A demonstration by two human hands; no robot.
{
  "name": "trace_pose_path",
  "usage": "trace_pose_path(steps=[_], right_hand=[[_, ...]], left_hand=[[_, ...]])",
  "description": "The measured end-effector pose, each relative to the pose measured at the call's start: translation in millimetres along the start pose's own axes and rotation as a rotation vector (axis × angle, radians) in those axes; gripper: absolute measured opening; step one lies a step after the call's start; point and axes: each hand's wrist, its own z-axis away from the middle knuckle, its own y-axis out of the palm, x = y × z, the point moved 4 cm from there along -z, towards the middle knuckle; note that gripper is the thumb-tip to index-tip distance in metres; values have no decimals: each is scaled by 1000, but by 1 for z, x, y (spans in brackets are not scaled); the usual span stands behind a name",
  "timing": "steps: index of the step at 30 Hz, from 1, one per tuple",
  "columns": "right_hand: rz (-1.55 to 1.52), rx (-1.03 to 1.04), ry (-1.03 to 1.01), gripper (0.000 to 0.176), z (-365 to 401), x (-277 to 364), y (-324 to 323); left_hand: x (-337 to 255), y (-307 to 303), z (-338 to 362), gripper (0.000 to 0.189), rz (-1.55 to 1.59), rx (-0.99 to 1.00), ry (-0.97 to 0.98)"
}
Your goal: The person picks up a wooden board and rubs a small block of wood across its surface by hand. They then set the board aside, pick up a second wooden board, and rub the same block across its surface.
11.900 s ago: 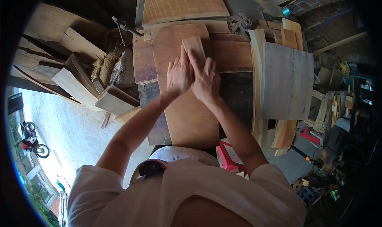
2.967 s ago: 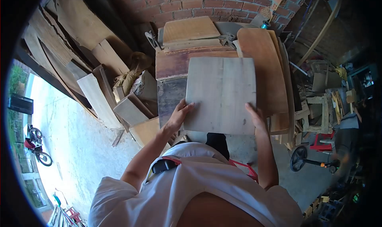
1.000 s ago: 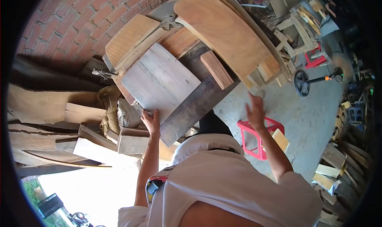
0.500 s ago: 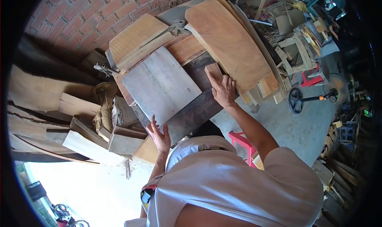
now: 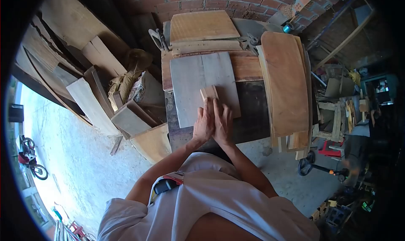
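A small wooden block (image 5: 209,92) rests on a flat greyish wooden board (image 5: 187,82), near the board's middle. My left hand (image 5: 203,125) and my right hand (image 5: 223,125) lie side by side and grip the near end of the block, fingers pointing away from me. The fingers press close together on it, and their undersides are hidden. Beneath the board is a dark work surface (image 5: 253,114), showing on its right and near sides. The block's underside cannot be seen.
Stacked curved wooden planks (image 5: 289,85) stand on the right of the surface. Another pale board (image 5: 204,25) lies at the back, with a metal clamp (image 5: 158,39) at the left corner. Leaning timber offcuts (image 5: 99,89) crowd the left, and a brick wall (image 5: 202,0) closes the back.
My right hand has brought the wooden block left from the dark surface onto the greyish board. My left hand has come off the board's near edge to join it. The view has turned.
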Motion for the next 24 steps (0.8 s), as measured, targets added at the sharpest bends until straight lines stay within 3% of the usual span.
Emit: trace_pose_path(steps=[2,9,11,13,15,17,18,24], right_hand=[[191,117,-64,84,18,2,-3],[177,324,-34,82,-6,-8,-1],[126,365,-22,82,-9,-11,1],[87,386,-30,83,-14,-17,-1],[-137,317,114,82,-16,-26,-10],[-98,216,188,76,-23,-39,-28],[-56,157,224,76,-27,-52,-34],[130,67,283,71,-34,-128,-57]], left_hand=[[-1,-2,4,83,-15,45,-43],[4,-3,-22,88,-204,76,-16],[6,-8,-29,85,-133,81,190],[11,-20,-30,82,-140,114,197],[21,-45,-27,78,-257,-102,134],[41,-67,-20,75,-160,-236,-79],[46,-76,-16,72,-186,-322,-41],[78,-71,0,62,-106,-222,-159]])
